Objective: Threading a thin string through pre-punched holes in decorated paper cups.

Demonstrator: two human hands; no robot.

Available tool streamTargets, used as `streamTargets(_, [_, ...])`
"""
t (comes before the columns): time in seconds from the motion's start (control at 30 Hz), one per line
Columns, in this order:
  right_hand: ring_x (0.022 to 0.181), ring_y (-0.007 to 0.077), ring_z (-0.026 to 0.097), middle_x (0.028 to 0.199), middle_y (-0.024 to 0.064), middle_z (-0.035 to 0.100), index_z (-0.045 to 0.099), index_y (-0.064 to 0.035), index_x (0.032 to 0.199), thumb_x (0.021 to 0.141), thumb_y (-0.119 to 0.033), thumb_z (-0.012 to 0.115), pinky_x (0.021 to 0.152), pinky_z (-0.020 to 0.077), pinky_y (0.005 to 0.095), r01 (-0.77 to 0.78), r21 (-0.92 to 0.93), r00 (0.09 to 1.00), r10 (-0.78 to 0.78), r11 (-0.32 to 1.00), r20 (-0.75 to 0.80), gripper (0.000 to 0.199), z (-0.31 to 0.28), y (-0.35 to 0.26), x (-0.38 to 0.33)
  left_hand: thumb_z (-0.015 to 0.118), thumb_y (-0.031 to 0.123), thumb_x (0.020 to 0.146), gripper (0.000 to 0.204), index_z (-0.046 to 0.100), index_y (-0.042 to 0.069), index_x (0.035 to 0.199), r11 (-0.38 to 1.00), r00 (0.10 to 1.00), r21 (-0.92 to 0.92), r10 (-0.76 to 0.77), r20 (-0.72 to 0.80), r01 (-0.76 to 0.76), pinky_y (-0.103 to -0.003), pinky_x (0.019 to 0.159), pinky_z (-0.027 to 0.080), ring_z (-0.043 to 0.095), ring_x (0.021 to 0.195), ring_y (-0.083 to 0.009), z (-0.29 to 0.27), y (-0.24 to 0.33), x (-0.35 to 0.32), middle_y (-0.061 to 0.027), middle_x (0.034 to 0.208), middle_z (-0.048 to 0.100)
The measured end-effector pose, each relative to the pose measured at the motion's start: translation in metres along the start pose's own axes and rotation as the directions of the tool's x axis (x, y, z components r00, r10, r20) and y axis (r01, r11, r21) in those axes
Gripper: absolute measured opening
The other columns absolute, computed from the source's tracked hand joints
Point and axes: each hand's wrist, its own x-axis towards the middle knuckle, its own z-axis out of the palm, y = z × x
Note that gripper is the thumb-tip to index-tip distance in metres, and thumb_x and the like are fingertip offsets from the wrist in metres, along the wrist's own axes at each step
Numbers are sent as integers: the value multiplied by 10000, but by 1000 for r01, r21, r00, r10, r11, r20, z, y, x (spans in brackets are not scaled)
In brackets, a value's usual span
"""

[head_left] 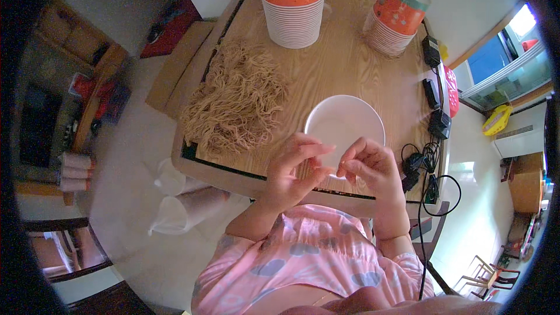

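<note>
A white bowl (344, 125) sits empty on the wooden table (350, 64), close to the near edge, and both hands work just at its six o'clock rim. The left hand (291, 172) is half curled, fingers bent toward the thumb, and the right hand (373, 166) faces it with its fingertips pinched together; the two meet over the bowl's near lip. Whatever sits between the fingertips is too small to make out, perhaps a thin strand or two, so I cannot tell whether either hand truly grips anything.

At the bowl's nine to ten o'clock lies a loose heap of pale brown dried noodles (236, 102), spread across the left part of the table and well clear of the hands. At eleven o'clock stands a tall stack of orange printed paper cups (293, 3); at one o'clock a second stack of cups (396, 17) leans over. At three o'clock, along the table's right edge, black chargers and tangled cables (431, 134) trail off the table.

Judging by this, the step in hand looks like portioning noodles into the bowl, with the fingers busy between grabs and nothing yet in the bowl. The next move would call for the left hand to reach toward ten o'clock, gather a loose bunch without snapping the brittle strands, and carry it over the rim.
</note>
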Motion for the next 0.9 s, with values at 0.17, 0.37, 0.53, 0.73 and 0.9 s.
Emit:
streamTargets(0.17, [605, 53, 518, 751, 23, 586, 566, 8, 862, 836, -98, 620, 505, 390, 173, -92, 75, 996, 90, 993, 24, 122, 5, 2, -2, 702, 31, 725, 175, 670, 55, 896, 993, 987, 38, 109, 120, -114, -244, 689, 454, 544, 812, -134, 1, 7, 10, -55, 893, 550])
streamTargets(0.37, [613, 29, 454, 753, -13, 551, 577, -9, 873, 852, -74, 592, 518, 343, 153, -102, 121, 990, 89, 987, 106, 70, 2, 7, 1, 690, 25, 741, 146, 672, 63, 881, 975, 968, 51, 207, 141, -216, -250, 675, 465, 554, 790, -145, -1, -3, 8, -50, 863, 549])
streamTargets(0.53, [588, 14, 385, 714, -43, 485, 557, -30, 915, 863, -44, 563, 512, 291, 157, 10, -119, 999, -15, 993, -44, 55, 14, 10, 2, 691, 35, 744, 90, 645, 57, 818, 962, 976, 170, 218, -10, -213, -247, 603, 436, 539, 721, -144, 5, -7, 8, -52, 804, 534])
streamTargets(0.73, [571, 22, 363, 642, -45, 430, 548, -40, 937, 845, -42, 595, 476, 289, 191, 166, -492, 964, -245, 855, -101, 103, 15, 21, 5, 676, 41, 758, 122, 566, 49, 812, 889, 944, 371, 320, -78, -270, -270, 546, 411, 523, 687, -181, 9, -12, 15, -72, 782, 508])
streamTargets(0.9, [582, 98, 535, 733, 54, 589, 565, -32, 847, 797, -19, 627, 513, 433, 228, 276, -640, 891, -440, 717, -108, 81, 17, 31, 10, 611, 70, 808, 130, 488, 29, 821, 877, 958, 409, 286, -18, -254, -356, 601, 422, 521, 710, -280, 9, -21, 16, -113, 786, 491])
